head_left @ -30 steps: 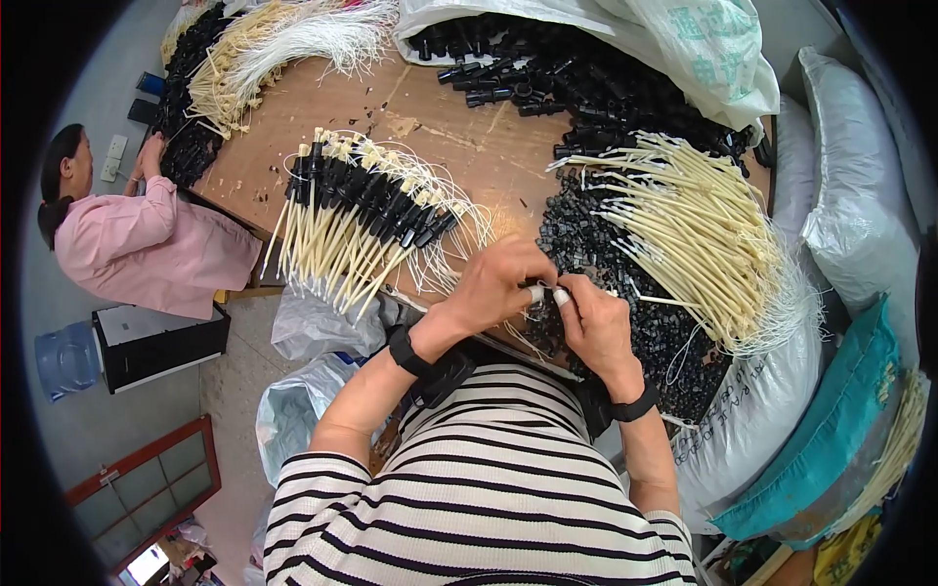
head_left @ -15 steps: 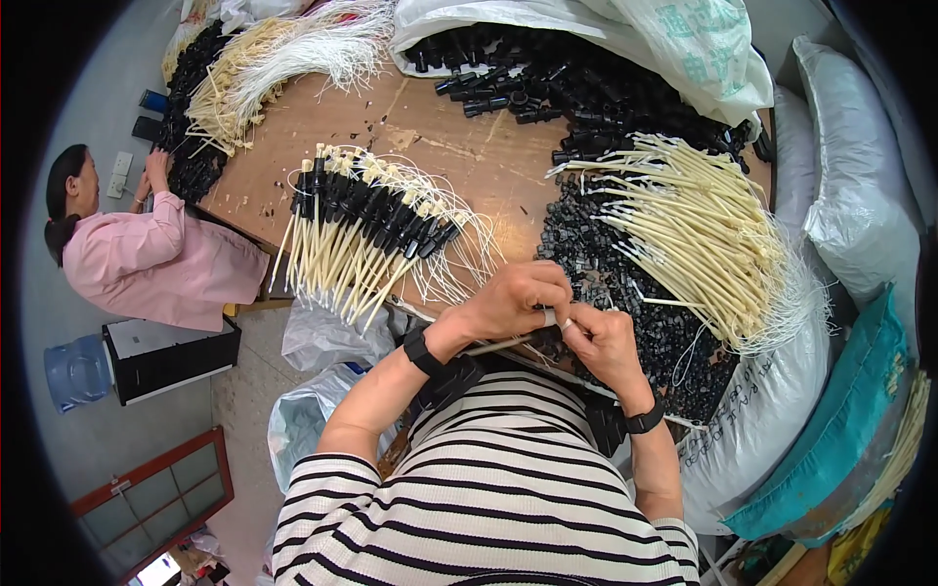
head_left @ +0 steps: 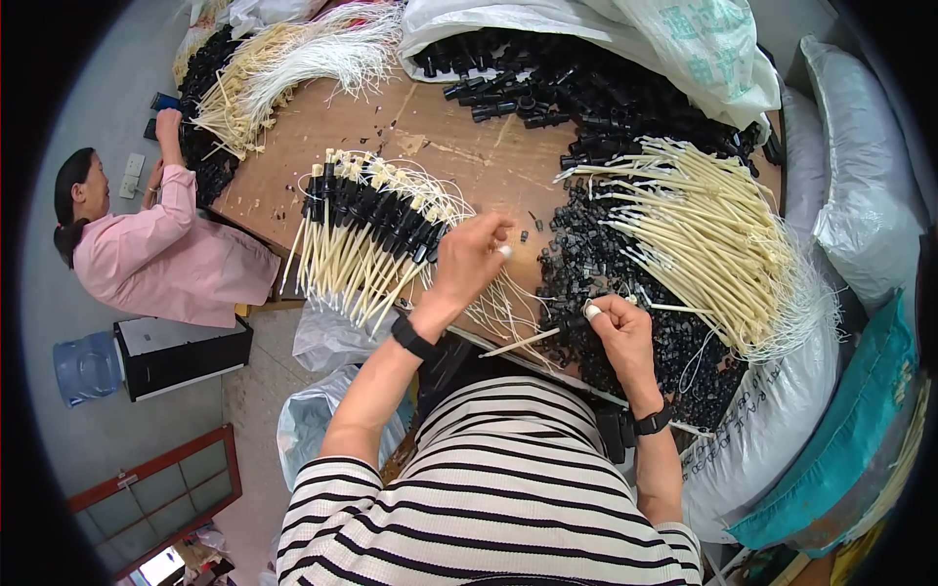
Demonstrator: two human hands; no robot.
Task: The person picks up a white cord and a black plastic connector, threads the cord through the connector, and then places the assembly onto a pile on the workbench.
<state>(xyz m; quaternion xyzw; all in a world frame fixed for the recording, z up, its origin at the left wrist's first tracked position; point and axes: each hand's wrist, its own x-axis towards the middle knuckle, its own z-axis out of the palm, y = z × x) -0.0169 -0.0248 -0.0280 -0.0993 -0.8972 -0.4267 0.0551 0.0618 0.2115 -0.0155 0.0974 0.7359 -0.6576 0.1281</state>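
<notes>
My left hand (head_left: 471, 259) is over the table beside a fan of black-bodied cable pieces. Its fingers are loosely curled, thumb and fingertip a little apart, and nothing shows between them. Above a heap of small black parts (head_left: 576, 256), my right hand (head_left: 625, 337) has its fingers pinched together; what they hold, if anything, is too small to make out. White covers sit on a fingertip of each hand. One cream tube (head_left: 520, 342) lies at the table's near edge, between my forearms. The fanned bundle of cream tubes with black sockets (head_left: 376, 220) rests left of my left hand.
Cream tubes with white wires (head_left: 694, 239) are piled on the right. Black sockets (head_left: 547, 93) spill from a white sack (head_left: 684, 49) at the back. A co-worker in pink (head_left: 176, 249) works at the left end of the wooden table (head_left: 459, 146). Stuffed sacks (head_left: 865, 166) line the right.
My hands, together before, have parted: the left went up and forward, the right slightly rightward over the black parts. The cream tube now lies uncovered at the edge. The co-worker's arm has risen.
</notes>
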